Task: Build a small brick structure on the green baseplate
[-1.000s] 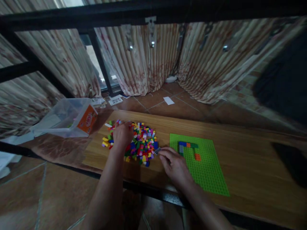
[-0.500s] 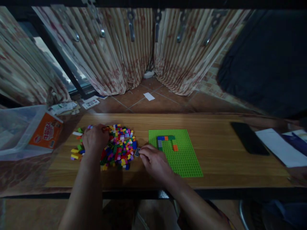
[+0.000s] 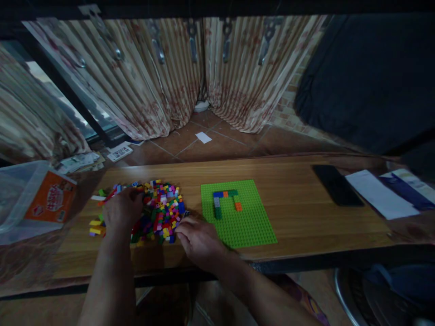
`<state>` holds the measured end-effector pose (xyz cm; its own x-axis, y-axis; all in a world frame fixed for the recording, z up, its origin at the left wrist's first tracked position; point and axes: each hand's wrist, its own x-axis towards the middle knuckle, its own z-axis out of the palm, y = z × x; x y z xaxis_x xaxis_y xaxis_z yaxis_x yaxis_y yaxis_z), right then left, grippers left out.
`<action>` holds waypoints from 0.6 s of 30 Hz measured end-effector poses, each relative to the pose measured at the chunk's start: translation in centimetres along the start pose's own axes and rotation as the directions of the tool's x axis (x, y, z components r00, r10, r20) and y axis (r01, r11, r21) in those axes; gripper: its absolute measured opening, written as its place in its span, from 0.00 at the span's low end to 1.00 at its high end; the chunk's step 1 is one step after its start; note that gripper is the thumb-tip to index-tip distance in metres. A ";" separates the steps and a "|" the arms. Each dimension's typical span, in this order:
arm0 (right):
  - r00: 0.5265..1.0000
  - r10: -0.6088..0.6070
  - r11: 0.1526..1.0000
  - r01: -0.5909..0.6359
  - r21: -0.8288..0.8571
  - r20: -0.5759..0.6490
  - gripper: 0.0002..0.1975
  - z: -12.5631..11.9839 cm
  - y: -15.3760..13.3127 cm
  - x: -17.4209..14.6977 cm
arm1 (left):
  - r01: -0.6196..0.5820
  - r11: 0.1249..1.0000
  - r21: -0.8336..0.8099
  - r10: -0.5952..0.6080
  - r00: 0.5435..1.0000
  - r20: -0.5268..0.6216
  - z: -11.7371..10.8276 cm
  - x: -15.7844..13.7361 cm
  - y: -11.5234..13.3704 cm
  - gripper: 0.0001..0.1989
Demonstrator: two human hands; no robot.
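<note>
My left hand (image 3: 122,210) reaches into the pile of small toy building bricks (image 3: 168,199), its fingers curled down among them. What those fingertips hold, if anything, is hidden. At the pile's right edge, my right hand (image 3: 199,237) has its fingers drawn together, with a small black brick with pale markings (image 3: 185,214) at them. Just right of that hand lies the green studded baseplate (image 3: 248,226). Bricks on it form an angular outline: blue (image 3: 218,194), small orange (image 3: 225,194) and green (image 3: 233,193) along the top, grey (image 3: 216,202) and green (image 3: 218,213) down the left, orange (image 3: 238,206) on the right.
A wooden tabletop (image 3: 288,181) carries everything. A dark flat tablet-like object (image 3: 337,185) and white paper (image 3: 380,194) lie to the right. Left of the table stands a clear plastic bin (image 3: 20,194) with an orange label. Curtains (image 3: 152,90) hang beyond.
My right hand has moved left and slightly nearer me, to the pile's edge. My left hand stays in the pile, its fingers shifted a little. The whole view has swung slightly right.
</note>
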<state>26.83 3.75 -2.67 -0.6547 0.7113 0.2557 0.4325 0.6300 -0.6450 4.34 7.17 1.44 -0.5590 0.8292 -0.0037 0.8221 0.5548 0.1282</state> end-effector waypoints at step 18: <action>0.994 0.000 0.996 0.009 0.084 -0.107 0.10 -0.8 0.0 -0.1 | -0.018 0.939 -0.343 -0.024 0.993 -0.116 -1.7 -1.3 0.7 0.20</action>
<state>27.33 3.89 -2.12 -0.5847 0.7405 0.3315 0.3726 0.6080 -0.7011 5.45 6.36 3.21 -0.5871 0.8022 0.1082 0.7447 0.4829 0.4607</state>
